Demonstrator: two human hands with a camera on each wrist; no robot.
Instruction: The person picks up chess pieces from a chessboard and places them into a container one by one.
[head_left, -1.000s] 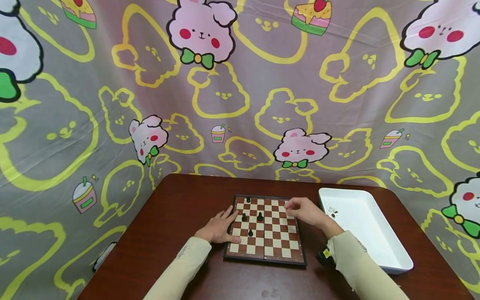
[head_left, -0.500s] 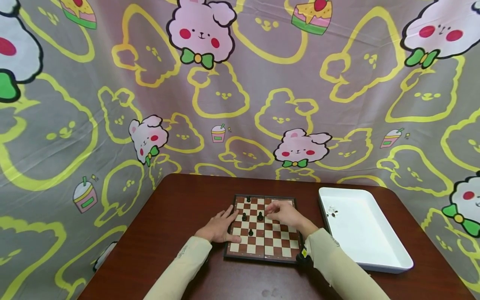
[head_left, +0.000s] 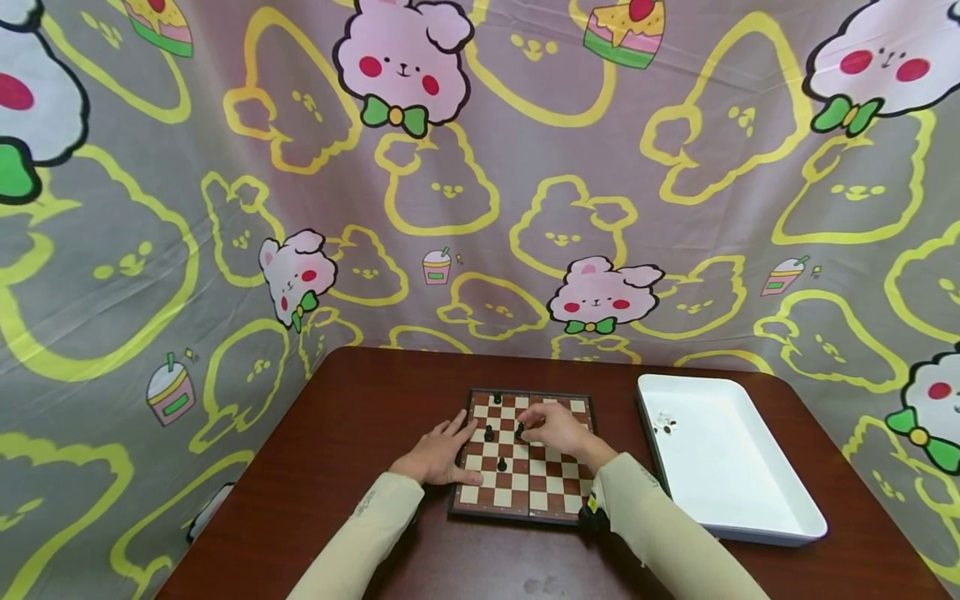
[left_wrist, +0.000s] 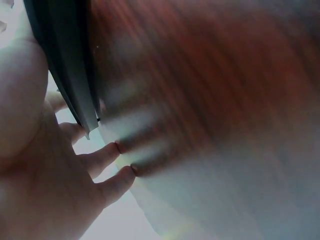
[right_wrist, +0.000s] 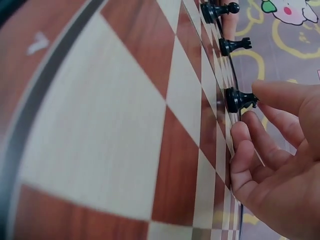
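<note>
My right hand (head_left: 557, 428) is over the middle of a brown and cream chessboard (head_left: 553, 483). Its thumb and a fingertip pinch the top of a black chess piece (right_wrist: 237, 100), which stands upright on its square; the kind of piece is unclear. Beyond it in the right wrist view stand a black rook (right_wrist: 232, 46) and a black pawn (right_wrist: 220, 10). My left hand (head_left: 437, 454) rests spread along the board's left edge, thumb on the squares. In the left wrist view, the left fingers (left_wrist: 116, 185) reach past the dark board rim (left_wrist: 67, 60) near the tabletop.
A white tray (head_left: 738, 475) stands right of the board, with several small dark and pale bits (head_left: 664, 423) inside. Another black piece (head_left: 497, 398) is near the board's far left corner. A patterned curtain (head_left: 480, 183) hangs behind the dark wooden table (head_left: 360, 400).
My right hand has moved left from the board's right side to its middle and taken hold of the black chess piece there. My left hand has stayed in place.
</note>
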